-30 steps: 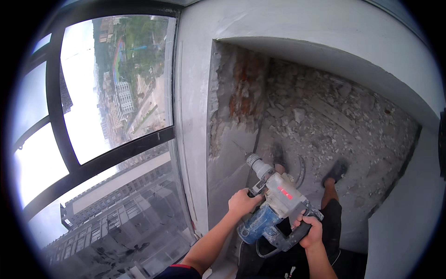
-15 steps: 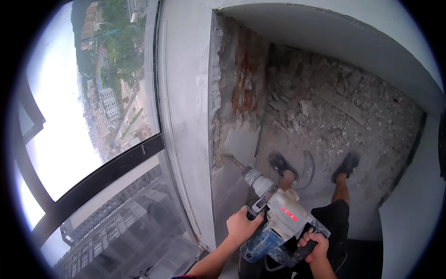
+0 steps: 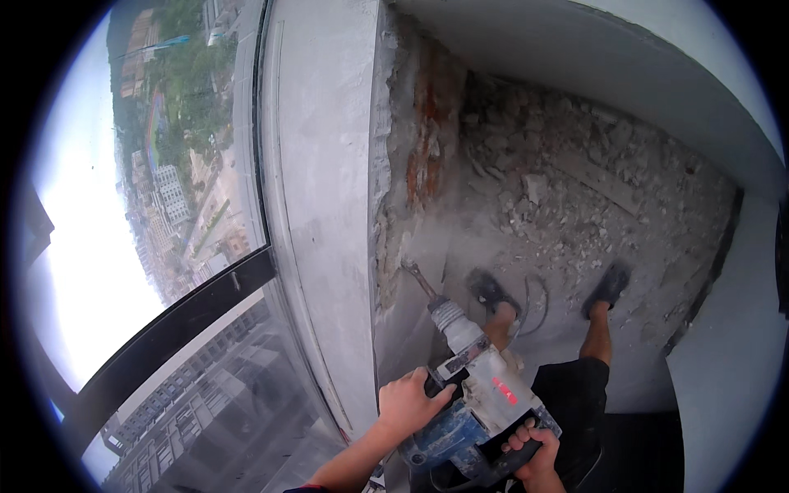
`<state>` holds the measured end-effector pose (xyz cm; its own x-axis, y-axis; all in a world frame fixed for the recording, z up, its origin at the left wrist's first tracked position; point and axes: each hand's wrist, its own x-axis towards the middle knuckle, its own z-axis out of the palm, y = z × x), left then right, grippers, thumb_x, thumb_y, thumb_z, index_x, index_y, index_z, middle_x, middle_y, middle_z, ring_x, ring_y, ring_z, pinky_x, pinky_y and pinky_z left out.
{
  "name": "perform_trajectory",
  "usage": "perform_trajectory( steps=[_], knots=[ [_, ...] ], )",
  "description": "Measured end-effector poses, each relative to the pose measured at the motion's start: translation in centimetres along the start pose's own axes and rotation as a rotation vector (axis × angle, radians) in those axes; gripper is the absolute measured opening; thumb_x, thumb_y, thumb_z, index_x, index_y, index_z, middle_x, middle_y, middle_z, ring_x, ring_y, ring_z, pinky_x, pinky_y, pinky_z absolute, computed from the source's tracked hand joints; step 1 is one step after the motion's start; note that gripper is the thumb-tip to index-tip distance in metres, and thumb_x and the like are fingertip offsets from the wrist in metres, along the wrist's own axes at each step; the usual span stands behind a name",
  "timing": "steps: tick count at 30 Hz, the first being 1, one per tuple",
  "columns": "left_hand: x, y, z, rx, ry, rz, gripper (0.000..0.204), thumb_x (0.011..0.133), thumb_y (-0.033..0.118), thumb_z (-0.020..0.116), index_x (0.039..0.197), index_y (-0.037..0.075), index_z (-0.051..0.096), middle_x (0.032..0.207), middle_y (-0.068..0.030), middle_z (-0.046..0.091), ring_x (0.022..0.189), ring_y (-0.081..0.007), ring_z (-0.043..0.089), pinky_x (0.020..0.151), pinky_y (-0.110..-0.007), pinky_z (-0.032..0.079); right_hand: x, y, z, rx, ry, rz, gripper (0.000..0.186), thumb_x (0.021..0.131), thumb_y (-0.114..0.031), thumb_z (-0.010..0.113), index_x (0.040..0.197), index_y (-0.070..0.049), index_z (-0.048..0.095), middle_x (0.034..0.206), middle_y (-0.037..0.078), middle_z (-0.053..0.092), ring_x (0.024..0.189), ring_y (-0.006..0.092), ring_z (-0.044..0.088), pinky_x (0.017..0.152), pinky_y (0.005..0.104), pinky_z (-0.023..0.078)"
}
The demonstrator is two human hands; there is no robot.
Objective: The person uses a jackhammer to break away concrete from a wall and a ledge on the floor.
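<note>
A dusty grey and blue demolition hammer is held across the front of my body, its nose angled up and to the left. My left hand is wrapped round the black side handle. Around the rear handle my right hand is closed; the trigger cannot be made out. The chisel bit has its tip at the broken plaster of the wall face, and pale dust hangs beside it. Higher on that wall, reddish brick shows through a ragged strip.
Broken rubble covers the floor ahead. My feet in dark shoes, the left shoe and the right shoe, stand at its near side, with a thin curved loop between them. Left is a window with a dark frame, high above buildings.
Dust has risen round the chisel tip. In the picture, the hammer body and both hands have shifted slightly left, and the view has moved a little too. Both grips are unchanged.
</note>
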<state>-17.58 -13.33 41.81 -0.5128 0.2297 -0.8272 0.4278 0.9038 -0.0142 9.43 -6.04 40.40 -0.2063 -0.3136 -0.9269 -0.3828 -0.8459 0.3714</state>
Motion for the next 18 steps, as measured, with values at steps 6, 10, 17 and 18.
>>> perform_trajectory(
  steps=[6, 10, 17, 18],
  knots=[
    [0.3, -0.3, 0.1, 0.050, -0.033, 0.072, 0.048, 0.080, 0.049, 0.072, 0.084, 0.003, 0.058, 0.077, -0.0172, 0.068, 0.074, -0.0373, 0.068, 0.065, -0.046, 0.053, 2.4, -0.4, -1.1, 0.041, -0.065, 0.041, 0.016, 0.078, -0.018, 0.057, 0.093, -0.013, 0.054, 0.072, 0.002, 0.050, 0.066, 0.0214, 0.051, 0.068, 0.0428, 0.046],
    [0.6, -1.0, 0.6, 0.129, -0.079, 0.112, 0.041, 0.082, 0.039, 0.070, 0.094, 0.002, 0.055, 0.087, -0.0185, 0.068, 0.078, -0.0390, 0.068, 0.067, -0.048, 0.054, 3.6, 0.0, -1.3, 0.066, -0.076, 0.057, 0.016, 0.078, -0.018, 0.057, 0.093, -0.013, 0.055, 0.072, 0.001, 0.050, 0.065, 0.0199, 0.051, 0.067, 0.0423, 0.045],
    [1.6, -1.2, -0.2, 0.235, -0.165, 0.125, 0.032, 0.084, 0.028, 0.068, 0.098, 0.002, 0.055, 0.094, -0.0183, 0.068, 0.084, -0.0398, 0.068, 0.072, -0.049, 0.054, 5.1, 2.4, -2.1, 0.151, -0.096, 0.079, 0.015, 0.078, -0.019, 0.056, 0.093, -0.014, 0.055, 0.072, -0.001, 0.052, 0.065, 0.0181, 0.052, 0.067, 0.0398, 0.046],
    [1.7, -1.3, -0.2, 0.235, -0.175, 0.117, 0.032, 0.083, 0.028, 0.068, 0.099, 0.002, 0.056, 0.095, -0.0180, 0.068, 0.085, -0.0405, 0.068, 0.074, -0.049, 0.053, 5.3, 2.6, -2.2, 0.168, -0.106, 0.081, 0.015, 0.078, -0.018, 0.056, 0.092, -0.014, 0.054, 0.073, 0.000, 0.052, 0.065, 0.0188, 0.052, 0.067, 0.0403, 0.046]
  ],
)
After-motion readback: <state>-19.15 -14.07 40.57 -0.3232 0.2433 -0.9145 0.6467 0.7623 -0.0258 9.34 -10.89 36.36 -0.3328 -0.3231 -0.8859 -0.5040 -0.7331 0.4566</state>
